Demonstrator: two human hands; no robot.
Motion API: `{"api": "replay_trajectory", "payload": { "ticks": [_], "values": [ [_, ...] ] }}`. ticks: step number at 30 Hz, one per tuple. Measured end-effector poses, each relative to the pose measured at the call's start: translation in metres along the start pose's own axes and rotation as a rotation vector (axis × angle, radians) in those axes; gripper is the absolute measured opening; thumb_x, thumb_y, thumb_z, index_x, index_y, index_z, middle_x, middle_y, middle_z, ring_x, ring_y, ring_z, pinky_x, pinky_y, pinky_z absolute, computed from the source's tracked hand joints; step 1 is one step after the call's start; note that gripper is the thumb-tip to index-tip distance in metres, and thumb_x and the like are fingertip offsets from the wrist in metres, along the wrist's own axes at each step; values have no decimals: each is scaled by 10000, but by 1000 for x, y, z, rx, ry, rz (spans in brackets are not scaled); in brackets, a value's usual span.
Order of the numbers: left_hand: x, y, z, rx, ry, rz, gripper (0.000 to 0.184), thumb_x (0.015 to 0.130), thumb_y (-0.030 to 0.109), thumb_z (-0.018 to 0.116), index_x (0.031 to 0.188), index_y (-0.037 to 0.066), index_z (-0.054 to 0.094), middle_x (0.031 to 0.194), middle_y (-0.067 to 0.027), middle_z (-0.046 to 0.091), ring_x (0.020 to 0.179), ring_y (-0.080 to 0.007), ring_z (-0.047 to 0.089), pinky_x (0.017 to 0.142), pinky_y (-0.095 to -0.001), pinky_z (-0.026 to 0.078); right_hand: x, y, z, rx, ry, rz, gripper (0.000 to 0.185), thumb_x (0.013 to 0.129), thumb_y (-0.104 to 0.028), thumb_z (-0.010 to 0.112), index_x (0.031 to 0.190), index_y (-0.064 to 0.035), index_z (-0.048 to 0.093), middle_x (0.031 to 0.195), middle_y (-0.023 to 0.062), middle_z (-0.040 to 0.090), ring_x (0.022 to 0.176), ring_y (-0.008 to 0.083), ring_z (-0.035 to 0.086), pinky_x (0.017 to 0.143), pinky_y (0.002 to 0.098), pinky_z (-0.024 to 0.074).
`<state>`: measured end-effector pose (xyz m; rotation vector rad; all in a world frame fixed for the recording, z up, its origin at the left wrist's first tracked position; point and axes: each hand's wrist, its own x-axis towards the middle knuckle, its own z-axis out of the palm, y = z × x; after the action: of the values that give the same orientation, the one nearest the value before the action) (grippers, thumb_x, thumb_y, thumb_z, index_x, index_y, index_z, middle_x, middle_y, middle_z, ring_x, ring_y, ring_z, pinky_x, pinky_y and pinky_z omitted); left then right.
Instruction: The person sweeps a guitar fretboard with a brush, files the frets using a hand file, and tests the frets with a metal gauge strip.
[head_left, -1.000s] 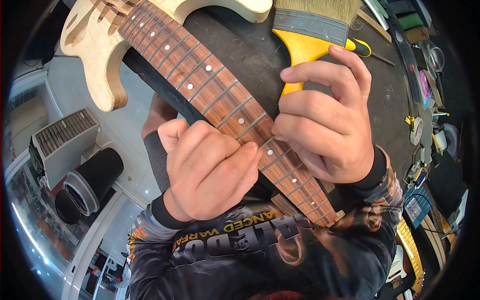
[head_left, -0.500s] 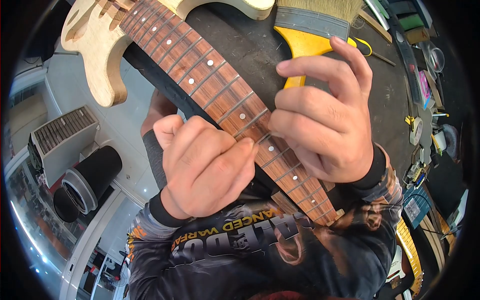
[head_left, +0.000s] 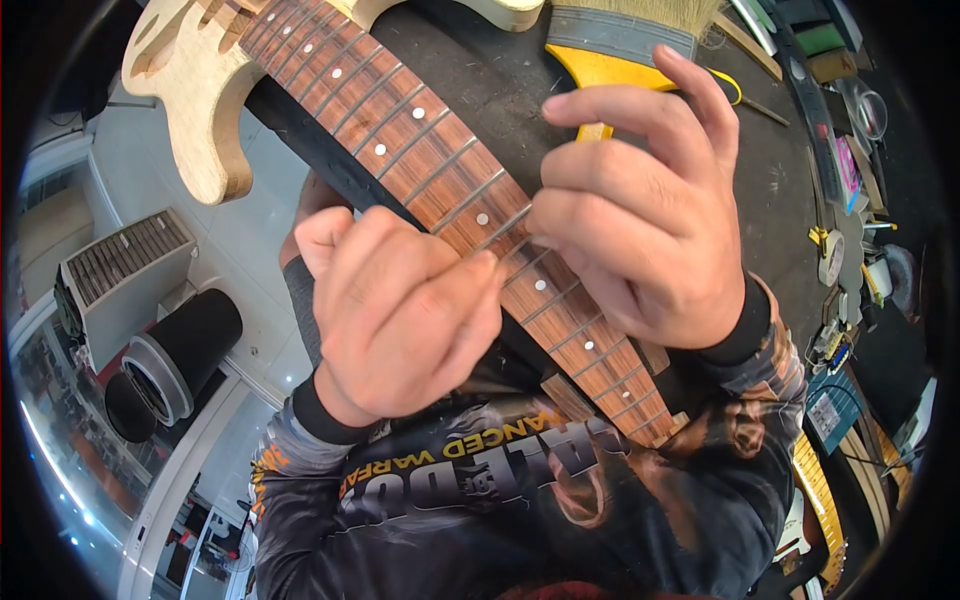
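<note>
A guitar neck (head_left: pixel 415 178) with a brown fretboard, metal frets and white dots runs diagonally from a pale wooden guitar body (head_left: pixel 200 125) at upper left. My left hand (head_left: pixel 400 310) is closed, its thumb and fingertips pressed together at the neck's near edge. Across the neck, my right hand (head_left: pixel 645 215) is pinched at the far edge, with two upper fingers raised and curved. Both sets of fingertips meet the fretboard near the same fret. Whatever they hold is too small or hidden to make out.
Behind my right hand lies a wide brush (head_left: pixel 620 50) with a yellow handle on the dark worktop (head_left: pixel 480 80). Wood blocks (head_left: pixel 567 397) sit under the neck's end. Tools and tape (head_left: pixel 832 258) line the right side. A black bin (head_left: pixel 190 345) stands at left.
Both hands have shifted slightly up the frame, a little further along the neck toward the guitar body. They remain closed. The neck and body appear slightly higher in view.
</note>
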<state>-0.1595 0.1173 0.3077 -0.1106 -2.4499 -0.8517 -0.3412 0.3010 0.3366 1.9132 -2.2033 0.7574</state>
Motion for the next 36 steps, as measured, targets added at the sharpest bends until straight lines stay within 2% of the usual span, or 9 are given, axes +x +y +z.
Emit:
{"api": "replay_trajectory", "payload": {
  "ticks": [10, 19, 21, 25, 26, 33, 36],
  "values": [
    [-6, 10, -3, -24, -21, -10, 389, 782, -47, 942, 1115, 83, 789, 865, -15, 684, 718, -226, 593, 810, -432, 372, -8, -4, -1, 53, 5, -13, 179, 763, -167, 860, 928, -183, 792, 1022, -41, 755, 1296, 316, 767, 1358, 649, 294],
    [-7, 0, -6, 30, -6, -14, 403, 775, -48, 942, 1121, 87, 787, 872, -17, 688, 729, -227, 603, 810, -436, 374, 2, -3, 4, 2, 27, -47, 214, 735, -149, 873, 927, -186, 787, 1019, -47, 753, 1290, 307, 783, 1377, 670, 271],
    [-13, 1, -1, -3, 25, 25, 390, 742, 27, 952, 1102, 61, 804, 887, -6, 674, 728, -221, 602, 800, -450, 342, -2, -4, 2, 33, 15, -38, 218, 732, -146, 875, 926, -187, 785, 1017, -47, 753, 1292, 308, 784, 1381, 671, 268],
    [-15, 1, -1, -47, 14, 25, 407, 708, 69, 959, 1088, 44, 814, 898, -2, 668, 727, -217, 600, 793, -452, 320, -5, -9, -2, 71, -28, -24, 212, 745, -131, 867, 930, -180, 777, 1013, -34, 753, 1298, 310, 787, 1386, 677, 265],
    [-12, 5, -4, -36, -9, -32, 387, 778, -38, 946, 1105, 98, 791, 867, -8, 684, 726, -223, 604, 814, -440, 376, -1, -8, -1, 58, -25, -29, 209, 749, -126, 866, 931, -177, 776, 1012, -32, 753, 1299, 310, 788, 1385, 678, 267],
    [-11, 1, -6, 30, 20, -24, 359, 791, -32, 945, 1093, 91, 794, 860, -9, 680, 722, -224, 607, 804, -429, 372, 3, -6, 3, 35, -2, -54, 194, 772, -106, 855, 937, -164, 771, 1007, -31, 749, 1297, 301, 793, 1379, 677, 288],
    [-18, 2, 1, -26, 67, 41, 337, 751, 83, 960, 1054, 50, 815, 862, -2, 661, 718, -209, 599, 805, -436, 326, -3, -9, -3, 71, -50, -52, 191, 778, -104, 852, 941, -162, 769, 1010, -30, 748, 1292, 298, 796, 1378, 674, 294]
  ]
}}
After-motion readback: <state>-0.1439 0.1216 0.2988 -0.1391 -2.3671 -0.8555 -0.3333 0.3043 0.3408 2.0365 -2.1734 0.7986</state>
